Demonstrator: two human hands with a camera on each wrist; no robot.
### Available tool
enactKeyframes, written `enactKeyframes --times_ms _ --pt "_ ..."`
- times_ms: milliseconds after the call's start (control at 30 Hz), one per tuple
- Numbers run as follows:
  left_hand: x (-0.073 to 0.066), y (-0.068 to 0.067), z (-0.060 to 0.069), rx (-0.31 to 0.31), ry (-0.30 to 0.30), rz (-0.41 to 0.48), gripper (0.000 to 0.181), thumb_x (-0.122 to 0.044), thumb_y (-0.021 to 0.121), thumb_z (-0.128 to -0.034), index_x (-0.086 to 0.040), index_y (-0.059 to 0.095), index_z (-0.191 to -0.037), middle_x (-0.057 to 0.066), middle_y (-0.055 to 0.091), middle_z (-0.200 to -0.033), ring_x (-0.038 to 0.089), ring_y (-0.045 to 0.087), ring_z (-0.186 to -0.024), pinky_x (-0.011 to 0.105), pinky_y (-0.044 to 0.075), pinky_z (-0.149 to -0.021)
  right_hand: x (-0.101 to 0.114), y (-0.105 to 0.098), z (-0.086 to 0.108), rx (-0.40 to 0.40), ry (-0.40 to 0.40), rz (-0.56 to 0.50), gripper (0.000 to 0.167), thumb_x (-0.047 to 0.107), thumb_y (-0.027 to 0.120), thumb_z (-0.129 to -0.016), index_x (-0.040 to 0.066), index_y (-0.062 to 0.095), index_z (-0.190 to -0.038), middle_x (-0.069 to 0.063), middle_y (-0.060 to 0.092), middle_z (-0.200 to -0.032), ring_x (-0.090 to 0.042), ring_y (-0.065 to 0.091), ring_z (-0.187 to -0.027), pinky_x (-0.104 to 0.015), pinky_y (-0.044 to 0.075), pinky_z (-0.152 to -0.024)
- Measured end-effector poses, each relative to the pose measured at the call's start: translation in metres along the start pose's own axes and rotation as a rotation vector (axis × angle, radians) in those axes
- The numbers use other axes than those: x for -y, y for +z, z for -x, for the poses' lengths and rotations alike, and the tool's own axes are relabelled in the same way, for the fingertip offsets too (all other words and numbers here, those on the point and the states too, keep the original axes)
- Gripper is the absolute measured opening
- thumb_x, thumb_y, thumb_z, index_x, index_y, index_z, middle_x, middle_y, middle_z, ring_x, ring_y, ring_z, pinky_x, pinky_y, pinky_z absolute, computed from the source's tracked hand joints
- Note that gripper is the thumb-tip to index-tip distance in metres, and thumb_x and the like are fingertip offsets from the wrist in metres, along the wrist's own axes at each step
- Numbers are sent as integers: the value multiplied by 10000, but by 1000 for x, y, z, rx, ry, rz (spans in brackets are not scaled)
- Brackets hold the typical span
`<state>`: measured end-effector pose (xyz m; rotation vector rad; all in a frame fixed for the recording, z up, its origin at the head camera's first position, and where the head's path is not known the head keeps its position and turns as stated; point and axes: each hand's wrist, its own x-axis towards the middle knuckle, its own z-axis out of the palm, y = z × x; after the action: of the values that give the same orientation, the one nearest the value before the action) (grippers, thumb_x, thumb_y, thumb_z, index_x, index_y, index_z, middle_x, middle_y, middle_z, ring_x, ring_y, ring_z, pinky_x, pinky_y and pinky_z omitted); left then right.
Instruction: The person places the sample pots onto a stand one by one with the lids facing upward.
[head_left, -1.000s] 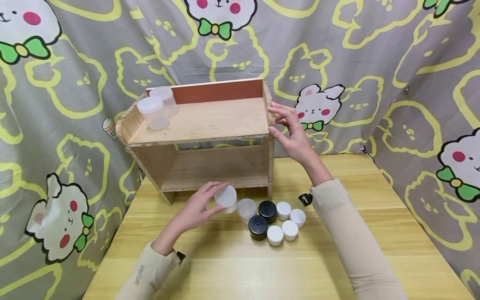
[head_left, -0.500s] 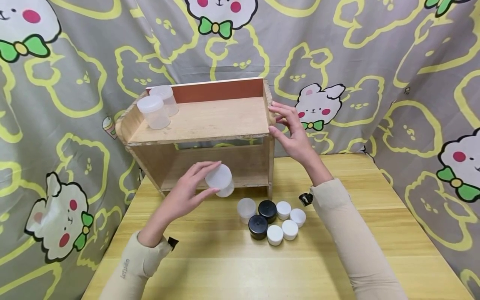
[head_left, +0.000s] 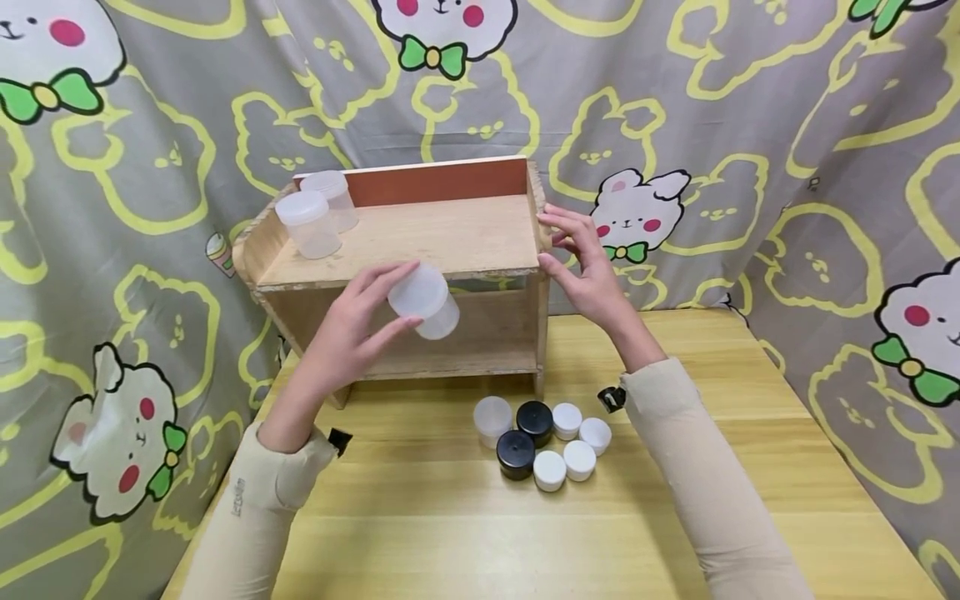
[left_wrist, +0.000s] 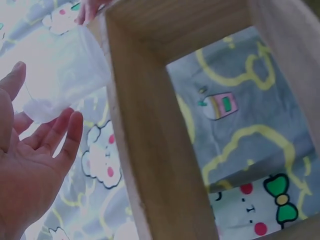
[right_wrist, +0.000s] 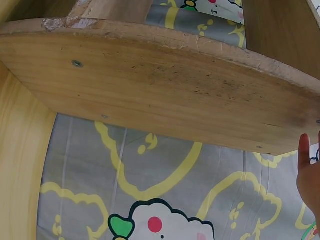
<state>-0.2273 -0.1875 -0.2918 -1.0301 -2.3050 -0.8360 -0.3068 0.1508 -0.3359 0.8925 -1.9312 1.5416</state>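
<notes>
My left hand [head_left: 341, 333] holds a translucent plastic jar [head_left: 438, 318] by its white lid, thumb on one side and fingers on the other. The jar tilts in the air before the front edge of the upper board of a wooden shelf [head_left: 450, 237]. In the left wrist view the jar [left_wrist: 65, 65] looks washed out by light. My right hand [head_left: 588, 267] grips the front corner of the shelf's right side panel [right_wrist: 165, 85]. Two similar lidded jars, a front one [head_left: 309, 225] and a back one [head_left: 335, 200], stand at the upper board's left end.
On the wooden table [head_left: 450, 542], before the shelf, stand another translucent jar [head_left: 492, 421], two black-lidded jars [head_left: 516, 454] and several small white jars [head_left: 550, 471]. A patterned curtain [head_left: 645, 125] hangs behind and at both sides. The shelf's lower level [head_left: 480, 333] is open at the front.
My left hand has lifted the jar from beside the group on the table, up and slightly left to the upper board's edge. The right hand keeps its place on the shelf.
</notes>
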Motion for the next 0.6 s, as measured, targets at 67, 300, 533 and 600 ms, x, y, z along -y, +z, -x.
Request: enactKeyframes --times_ms 67,300,533,600 --pt "1 -4 -8 -28 -15 -2 669 -80 797 -898 -88 528 -1511 186 560 -1427 318 588 -1232 498 515 -1002 -2 0 0 0 -9 -9 502 -65 655 -961 29 536 -1439 -65 397 -1585 -150 492 -1150 -421 421 -1076" --pt "8 -16 -38 -137 -41 -1 642 -104 765 -937 -87 513 -1528 183 534 -1449 266 567 -1173 390 501 -921 -3 -1 -1 18 -43 -14 489 -13 655 -979 55 537 -1449 -32 401 -1586 -177 503 -1178 -461 428 -1078" --pt "24 -21 -66 -246 -86 -68 595 -157 738 -970 -60 523 -1516 222 523 -1448 308 560 -1188 360 496 -925 -3 -1 0 13 -30 -3 501 -28 661 -969 60 538 -1447 -23 399 -1585 -169 501 -1167 -441 429 -1080" --pt "29 -22 -73 -267 -109 -83 583 -173 728 -979 -58 526 -1514 217 525 -1449 308 566 -1161 351 498 -925 -4 -2 1 13 -27 -1 502 -31 662 -967 62 539 -1445 -23 399 -1585 -167 501 -1167 -472 427 -1082"
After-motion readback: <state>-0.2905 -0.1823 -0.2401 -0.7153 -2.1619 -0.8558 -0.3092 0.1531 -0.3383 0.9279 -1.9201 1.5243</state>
